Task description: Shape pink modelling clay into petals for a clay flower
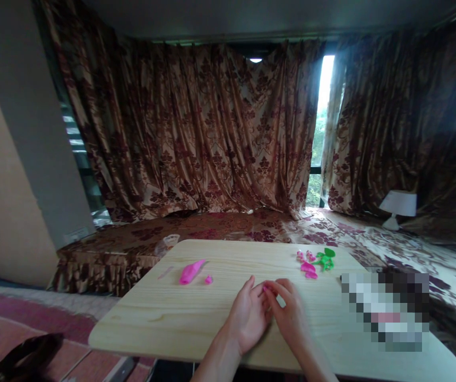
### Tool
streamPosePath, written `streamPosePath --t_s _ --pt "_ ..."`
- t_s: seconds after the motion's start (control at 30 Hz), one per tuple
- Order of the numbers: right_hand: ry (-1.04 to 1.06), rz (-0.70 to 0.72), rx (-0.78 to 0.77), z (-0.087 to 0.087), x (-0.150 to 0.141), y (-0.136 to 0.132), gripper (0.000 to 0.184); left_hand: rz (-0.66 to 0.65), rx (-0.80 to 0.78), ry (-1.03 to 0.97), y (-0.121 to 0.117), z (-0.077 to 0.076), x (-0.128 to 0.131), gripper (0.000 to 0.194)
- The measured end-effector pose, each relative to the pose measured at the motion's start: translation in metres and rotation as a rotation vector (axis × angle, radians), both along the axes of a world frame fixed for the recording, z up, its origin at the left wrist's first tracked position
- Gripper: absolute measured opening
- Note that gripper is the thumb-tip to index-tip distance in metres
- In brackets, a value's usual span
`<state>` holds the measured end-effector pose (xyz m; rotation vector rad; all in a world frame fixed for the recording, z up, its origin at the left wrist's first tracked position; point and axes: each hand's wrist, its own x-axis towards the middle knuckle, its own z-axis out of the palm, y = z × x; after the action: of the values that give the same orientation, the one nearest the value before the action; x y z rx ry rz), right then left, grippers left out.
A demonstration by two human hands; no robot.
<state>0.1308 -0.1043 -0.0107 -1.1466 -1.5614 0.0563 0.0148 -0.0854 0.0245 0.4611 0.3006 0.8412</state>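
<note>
My left hand (pixel 250 315) is turned palm up above the near middle of the table, thumb raised apart from the fingers. Thumb and forefinger of my right hand (pixel 289 307) pinch a tiny pink piece of modelling clay (pixel 265 287) at the left fingertips; most of it is hidden. Beyond my hands, to the left, lie a larger pink lump (pixel 191 272), apparently clay in a wrapper, and a small pink lump (pixel 208 279). Toward the far right are pink petal-like pieces (pixel 309 269), small pink-and-white pieces (pixel 306 256) and green leaf-like pieces (pixel 326 260).
The pale wooden table (pixel 152 318) has rounded corners. A blurred-out object (pixel 387 310) lies at its right side. A clear plastic container (pixel 168 243) stands behind the far left corner. Farther back are a white lamp (pixel 398 204) and patterned curtains (pixel 228 132).
</note>
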Motion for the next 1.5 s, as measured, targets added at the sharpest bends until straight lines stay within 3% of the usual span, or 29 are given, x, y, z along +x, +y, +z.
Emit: streamPosePath --t_s 0.23,0.37,0.5,0.67,0.8,0.9,1.03,1.2,1.5 --pt "-0.213 0.063 0.027 -0.008 -0.012 -0.01 0.038 0.039 -0.042 -0.02 0.004 0.009 -0.007 0.044" --pt "-0.315 0.032 -0.011 -0.001 -0.015 -0.013 0.044 0.043 0.013 -0.012 0.004 0.014 -0.01 0.045" --pt "-0.468 0.128 -0.031 0.009 -0.016 -0.014 0.051 0.117 -0.028 0.009 0.004 0.018 -0.013 0.049" --pt "-0.465 0.072 -0.052 0.015 -0.017 -0.016 0.049 0.012 0.002 -0.002 0.002 0.019 -0.013 0.053" --pt "-0.533 0.161 -0.047 0.017 -0.019 -0.019 0.055 0.124 -0.022 0.04 0.003 0.022 -0.015 0.053" --pt "-0.461 0.077 -0.048 0.017 -0.012 -0.011 0.047 0.047 0.034 0.034 0.0 0.022 -0.014 0.045" --pt "-0.364 0.049 -0.064 0.023 0.004 0.0 0.038 0.025 0.121 0.099 -0.006 0.015 -0.01 0.015" --pt "-0.292 0.205 -0.096 0.034 0.016 -0.011 0.042 0.059 0.15 0.2 -0.006 0.006 -0.013 0.015" --pt "-0.188 0.294 -0.154 0.046 0.027 -0.019 0.041 0.102 0.158 0.39 -0.009 0.003 -0.018 0.015"
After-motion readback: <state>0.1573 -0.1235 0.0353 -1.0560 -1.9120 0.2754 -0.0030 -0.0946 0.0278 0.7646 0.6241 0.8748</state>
